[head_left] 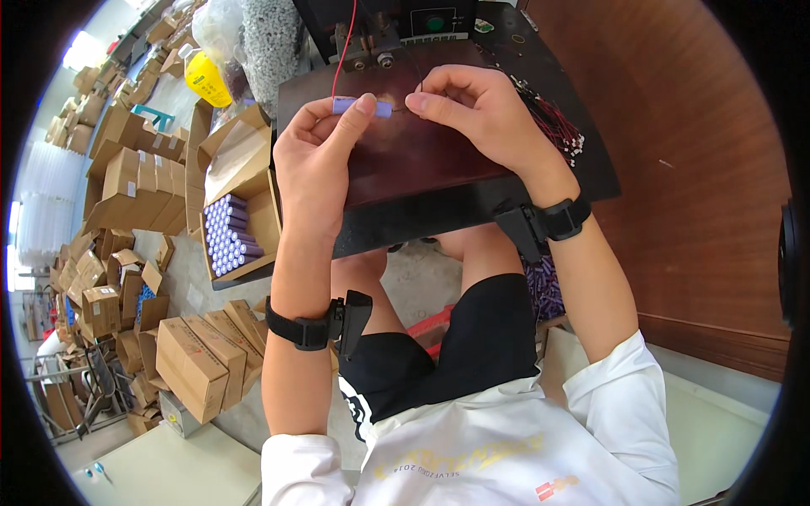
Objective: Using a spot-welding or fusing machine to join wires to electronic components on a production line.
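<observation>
Over the dark work table (396,173), my left hand (316,160) is closed around a purple cylindrical battery cell (382,110), which lies level between thumb and fingers. A red wire (343,63) rises from the cell's left end toward the machine. My right hand (489,118) is closed in a pinch on a thin black wire (420,78), just right of the cell's other end. The fingertips partly hide where the wire meets the cell. Beyond both hands stands a black machine with metal electrodes (371,49).
Left of the table, an open carton (268,207) holds upright purple cells. A bundle of red and black wires (557,126) lies on the right. A wooden panel (675,169) bounds that side. More cells (544,291) sit below the table; cardboard boxes (198,363) stand on the floor.
</observation>
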The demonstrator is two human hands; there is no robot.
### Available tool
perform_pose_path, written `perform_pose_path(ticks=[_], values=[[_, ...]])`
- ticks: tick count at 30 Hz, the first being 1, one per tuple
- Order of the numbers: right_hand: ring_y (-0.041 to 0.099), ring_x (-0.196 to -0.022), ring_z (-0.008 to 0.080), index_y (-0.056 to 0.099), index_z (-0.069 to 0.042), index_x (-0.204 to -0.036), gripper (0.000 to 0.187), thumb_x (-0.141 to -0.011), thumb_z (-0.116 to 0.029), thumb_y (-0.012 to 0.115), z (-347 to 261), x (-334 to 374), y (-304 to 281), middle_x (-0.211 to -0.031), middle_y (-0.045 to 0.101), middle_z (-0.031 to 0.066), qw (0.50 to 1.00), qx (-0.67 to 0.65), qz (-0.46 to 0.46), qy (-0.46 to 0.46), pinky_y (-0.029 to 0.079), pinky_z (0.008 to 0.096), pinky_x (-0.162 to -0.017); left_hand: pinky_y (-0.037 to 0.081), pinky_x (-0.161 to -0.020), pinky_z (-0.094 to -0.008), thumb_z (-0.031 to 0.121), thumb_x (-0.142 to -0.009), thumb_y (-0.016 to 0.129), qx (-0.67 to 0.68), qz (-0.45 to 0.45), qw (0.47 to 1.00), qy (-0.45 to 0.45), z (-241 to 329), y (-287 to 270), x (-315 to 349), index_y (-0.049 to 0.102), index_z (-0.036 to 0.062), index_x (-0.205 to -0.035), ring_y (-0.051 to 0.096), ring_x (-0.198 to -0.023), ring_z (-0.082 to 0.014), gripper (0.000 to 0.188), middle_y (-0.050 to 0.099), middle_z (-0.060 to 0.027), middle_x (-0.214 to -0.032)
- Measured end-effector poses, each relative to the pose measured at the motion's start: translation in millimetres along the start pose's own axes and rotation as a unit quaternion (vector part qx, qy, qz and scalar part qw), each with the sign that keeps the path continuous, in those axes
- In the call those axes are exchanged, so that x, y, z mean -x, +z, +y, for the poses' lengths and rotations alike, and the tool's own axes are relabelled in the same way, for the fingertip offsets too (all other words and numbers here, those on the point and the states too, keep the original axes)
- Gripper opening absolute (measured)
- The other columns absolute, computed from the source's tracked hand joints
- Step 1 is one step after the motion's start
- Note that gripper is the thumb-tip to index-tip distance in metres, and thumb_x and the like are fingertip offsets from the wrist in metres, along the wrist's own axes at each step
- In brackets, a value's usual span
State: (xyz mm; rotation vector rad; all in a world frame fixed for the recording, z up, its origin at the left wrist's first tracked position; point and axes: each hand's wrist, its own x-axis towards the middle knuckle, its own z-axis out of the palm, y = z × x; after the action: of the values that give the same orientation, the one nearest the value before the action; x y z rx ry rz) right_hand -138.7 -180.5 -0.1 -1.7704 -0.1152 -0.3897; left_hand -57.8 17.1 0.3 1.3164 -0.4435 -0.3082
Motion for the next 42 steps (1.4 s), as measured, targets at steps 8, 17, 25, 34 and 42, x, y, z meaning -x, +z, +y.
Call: perform_pose_path(ticks=[8, 17, 25, 34, 42], values=[[0.062, -0.086, 0.0064, 0.072, 0.0, -0.099, 0.015, -0.096, -0.014, 0.072, 1, 0, -1, -0.09, 0.068, -0.0003, 1.0, 0.006, 0.0, -0.008, 0.05, 0.0224, -0.08, 0.052, -0.076, -0.0205, 0.012, -0.092, 0.078, 0.012, 0.002, 1.0, -0.001, -2, -1, -1, 0.067, -0.0042, -0.107, 0.07, -0.081, -0.0102, 0.025, 0.077, -0.0119, -0.096], [0.062, -0.084, 0.0068, 0.071, 0.0, -0.098, 0.015, -0.095, -0.015, 0.072, 0, 0, 0, -0.089, 0.068, 0.0002, 1.0, -0.003, -0.001, -0.009, 0.05, 0.0226, -0.079, 0.053, -0.075, -0.0214, 0.014, -0.091, 0.079, 0.037, -0.003, 0.999, -0.004, -3, -3, -3, 0.066, -0.004, -0.106, 0.07, -0.08, -0.01, 0.027, 0.077, -0.0116, -0.096], [0.061, -0.084, 0.0067, 0.071, 0.0, -0.098, 0.016, -0.095, -0.015, 0.072, -2, 0, 0, -0.089, 0.067, -0.0001, 1.0, -0.011, -0.001, -0.007, 0.05, 0.0225, -0.078, 0.05, -0.075, -0.0199, 0.015, -0.091, 0.079, 0.027, 0.003, 1.0, -0.004, -5, -4, -4, 0.068, -0.0031, -0.106, 0.067, -0.079, -0.008, 0.026, 0.076, -0.0093, -0.093], [0.054, -0.083, 0.0074, 0.067, 0.0, -0.092, 0.009, -0.096, -0.009, 0.068, -65, 65, -65, -0.086, 0.06, -0.0012, 0.985, 0.158, 0.063, -0.002, 0.043, 0.0231, -0.074, 0.047, -0.078, -0.0223, 0.021, -0.1, 0.066, -0.051, -0.01, 0.998, 0.027, -12, -10, -4, 0.068, -0.0012, -0.113, 0.061, -0.082, -0.0078, 0.026, 0.075, -0.0076, -0.094], [0.05, -0.073, 0.0035, 0.065, -0.001, -0.086, 0.013, -0.093, -0.012, 0.069, -39, 250, -169, -0.076, 0.056, -0.0055, 0.869, 0.288, 0.023, 0.401, 0.041, 0.0231, -0.063, 0.045, -0.079, -0.0219, 0.014, -0.099, 0.062, -0.056, -0.034, 0.997, 0.029, -13, -7, -4, 0.066, -0.0013, -0.116, 0.059, -0.085, -0.0075, 0.023, 0.073, -0.0068, -0.095]])
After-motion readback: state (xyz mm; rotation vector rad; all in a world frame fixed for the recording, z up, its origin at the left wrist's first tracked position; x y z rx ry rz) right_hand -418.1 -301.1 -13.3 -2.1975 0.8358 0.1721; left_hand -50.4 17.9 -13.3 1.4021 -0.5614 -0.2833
